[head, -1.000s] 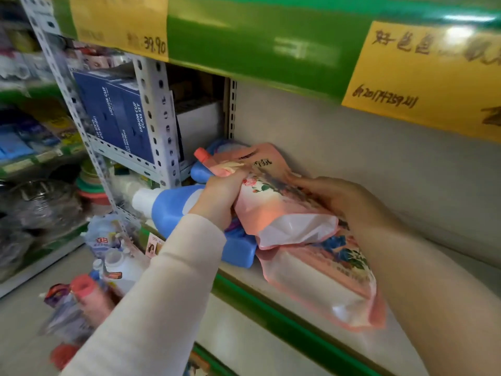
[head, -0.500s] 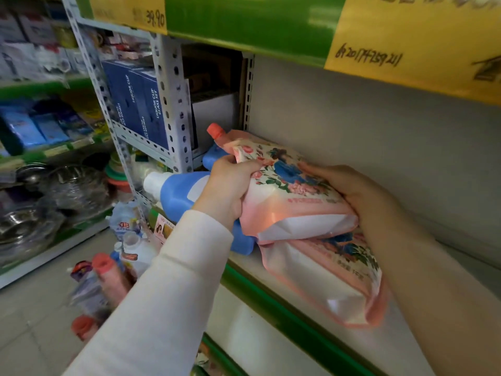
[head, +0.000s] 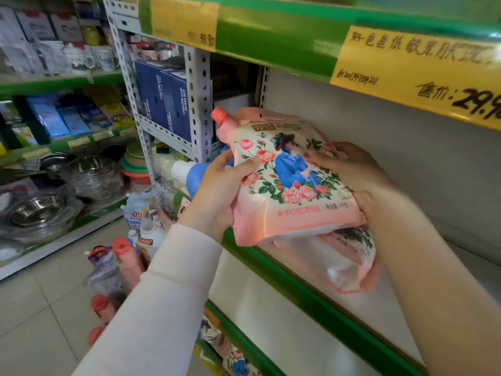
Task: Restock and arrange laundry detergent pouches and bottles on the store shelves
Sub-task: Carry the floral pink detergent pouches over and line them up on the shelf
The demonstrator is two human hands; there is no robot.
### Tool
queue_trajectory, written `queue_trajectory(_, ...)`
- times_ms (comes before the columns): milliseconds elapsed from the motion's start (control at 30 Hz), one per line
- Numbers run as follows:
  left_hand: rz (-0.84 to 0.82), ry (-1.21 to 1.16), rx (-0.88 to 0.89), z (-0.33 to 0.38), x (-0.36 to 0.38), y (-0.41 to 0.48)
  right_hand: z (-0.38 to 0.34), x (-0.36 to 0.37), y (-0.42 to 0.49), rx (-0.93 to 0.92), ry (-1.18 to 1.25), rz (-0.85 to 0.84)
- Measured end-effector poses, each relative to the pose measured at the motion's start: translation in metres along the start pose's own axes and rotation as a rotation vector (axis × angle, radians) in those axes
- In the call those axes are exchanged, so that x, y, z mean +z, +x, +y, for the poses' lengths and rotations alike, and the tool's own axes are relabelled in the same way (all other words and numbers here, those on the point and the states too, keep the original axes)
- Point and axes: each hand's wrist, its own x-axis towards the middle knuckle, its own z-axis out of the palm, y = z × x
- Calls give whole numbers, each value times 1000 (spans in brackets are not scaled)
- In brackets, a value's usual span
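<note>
A pink detergent pouch (head: 287, 183) with roses, a figure in blue and a coral cap is held above the white shelf (head: 339, 316), its printed face towards me. My left hand (head: 217, 194) grips its left edge, thumb on the front. My right hand (head: 349, 169) holds its right side, fingers over the print. Under it a second pink pouch (head: 349, 264) lies flat on the shelf. A blue bottle with a white cap (head: 189, 172) lies on its side behind my left hand.
The green shelf rail (head: 298, 291) runs along the front; an upper shelf with yellow price tags (head: 417, 69) hangs close overhead. Pink-capped bottles and pouches (head: 122, 261) crowd the floor at lower left. A perforated upright (head: 198, 104) and blue boxes (head: 165, 101) stand at left.
The held pouch has been lifted and turned upright so its printed front faces me. Both hands shifted from its top to its sides.
</note>
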Motion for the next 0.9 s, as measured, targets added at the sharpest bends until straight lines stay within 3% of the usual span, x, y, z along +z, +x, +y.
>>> queue_trajectory(267,44,-27,49,19,-63,-40,-25,54,-50,5,237,-59)
queue_trajectory(667,223,-3,251,17,-146,-95,-13,138,-101,-194,236,-107)
queue_trajectory(900,460,-24,315,-12,-215,-152,16,209,-140,-129,271,-420)
